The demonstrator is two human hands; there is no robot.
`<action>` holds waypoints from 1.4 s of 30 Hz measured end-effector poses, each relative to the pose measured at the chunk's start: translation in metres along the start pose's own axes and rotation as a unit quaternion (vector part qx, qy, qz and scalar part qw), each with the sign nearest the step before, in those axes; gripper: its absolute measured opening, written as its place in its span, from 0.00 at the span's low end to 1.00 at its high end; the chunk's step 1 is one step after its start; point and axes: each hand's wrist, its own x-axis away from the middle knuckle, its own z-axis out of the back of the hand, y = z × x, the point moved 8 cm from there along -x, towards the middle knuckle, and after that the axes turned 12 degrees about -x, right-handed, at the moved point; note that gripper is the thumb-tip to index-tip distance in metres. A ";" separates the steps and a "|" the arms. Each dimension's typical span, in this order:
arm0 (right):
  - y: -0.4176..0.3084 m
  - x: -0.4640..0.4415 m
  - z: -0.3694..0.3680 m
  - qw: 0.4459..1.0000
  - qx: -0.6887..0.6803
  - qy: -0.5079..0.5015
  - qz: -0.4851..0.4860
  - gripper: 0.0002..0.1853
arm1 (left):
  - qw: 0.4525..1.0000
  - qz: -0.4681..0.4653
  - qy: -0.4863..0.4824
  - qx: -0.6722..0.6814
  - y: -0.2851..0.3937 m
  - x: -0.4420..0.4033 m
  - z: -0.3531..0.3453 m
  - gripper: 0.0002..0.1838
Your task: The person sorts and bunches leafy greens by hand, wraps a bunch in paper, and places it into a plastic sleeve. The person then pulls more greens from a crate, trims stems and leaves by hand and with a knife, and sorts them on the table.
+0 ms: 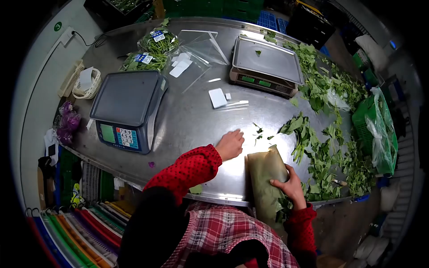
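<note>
A long translucent plastic bag (266, 178) with green leaves inside lies across the front edge of the metal table, and leaves stick out at its lower end. My right hand (290, 185) grips its right side, thumb on top. To the left of the bag, my left hand (230, 145) is over the table with its fingers bent and close together; what they hold, if anything, is too small to name. Small leaf scraps (258, 129) lie just beyond the hands. Loose leafy greens (330, 165) spread along the right side of the table.
A dark scale (123, 98) stands at the left, a silver-topped scale (268, 58) at the back. Bagged greens (158, 40), clear plastic sheets (205, 47) and white labels (217, 98) lie between and behind them. A green basket (368, 129) stands at the right, white baskets (89, 85) at the left.
</note>
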 end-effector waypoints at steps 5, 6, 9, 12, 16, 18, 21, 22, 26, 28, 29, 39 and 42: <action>0.008 0.006 0.001 0.998 -0.044 0.024 0.024 0.47 | 0.991 0.058 -0.121 0.020 -0.011 0.013 -0.037 0.09; 0.001 0.008 0.004 0.998 -0.047 0.029 0.032 0.46 | 0.980 0.096 -0.165 0.055 -0.016 0.006 -0.032 0.08; 0.003 0.015 0.005 0.994 -0.101 0.036 0.037 0.45 | 0.982 0.108 -0.144 0.056 -0.028 0.008 -0.023 0.07; -0.005 0.020 0.001 0.993 -0.109 0.031 0.010 0.44 | 0.993 0.080 -0.084 0.026 -0.032 0.014 -0.037 0.06; -0.006 0.024 0.001 0.993 -0.109 0.030 0.022 0.45 | 0.993 0.078 -0.091 0.022 -0.038 -0.002 -0.028 0.08; 0.002 0.026 0.003 0.992 -0.104 0.043 0.050 0.46 | 0.991 0.092 -0.068 0.072 -0.044 0.000 -0.011 0.11; 0.020 0.023 0.006 0.993 -0.100 0.057 0.033 0.47 | 0.998 0.058 -0.025 0.021 -0.058 0.029 -0.042 0.07; 0.021 0.023 0.006 0.992 -0.114 0.047 -0.007 0.49 | 0.998 0.051 0.024 0.022 -0.056 0.027 -0.030 0.06; 0.028 0.018 0.008 0.993 -0.097 0.059 0.028 0.50 | 0.984 0.125 -0.047 0.118 -0.070 0.014 -0.025 0.07; 0.018 0.017 0.002 0.992 -0.103 0.052 0.042 0.50 | 0.962 0.163 -0.077 0.207 -0.065 0.013 -0.022 0.06; 0.010 0.013 -0.003 0.995 -0.085 0.041 0.038 0.50 | 0.939 0.215 -0.073 0.260 -0.061 0.015 -0.021 0.07; -0.066 -0.022 -0.062 0.979 0.137 0.012 0.147 0.72 | 0.981 0.109 0.146 0.064 0.016 -0.025 0.098 0.07; -0.074 -0.039 -0.080 0.977 0.097 0.000 0.189 0.70 | 0.985 0.081 0.153 0.012 0.030 -0.015 0.107 0.10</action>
